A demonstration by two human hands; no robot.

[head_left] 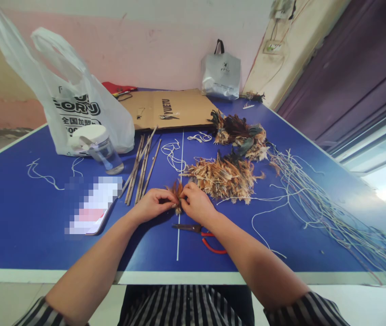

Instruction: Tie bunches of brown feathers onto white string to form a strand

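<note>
A small bundle of brown feathers (178,210) is pinched between my two hands, its tips fanning upward and its pale ends pointing down. My left hand (155,204) closes on it from the left, thumb and fingers together. From the right, my right hand (195,203) grips it with bent fingers. Whether string is wrapped around the bundle, I cannot tell. Just below my hands lie scissors (213,243) with red handles, partly under my right forearm. A large pile of tan and brown feathers (225,176) spreads beyond my right hand, with darker feathers (236,129) behind it.
Thin sticks (140,170) and a phone (94,206) lie to the left, near a lidded clear jar (106,151) and a white plastic bag (87,99). Loose strings (308,194) cover the right side. A cardboard sheet (175,106) and silver bag (220,74) are at the back.
</note>
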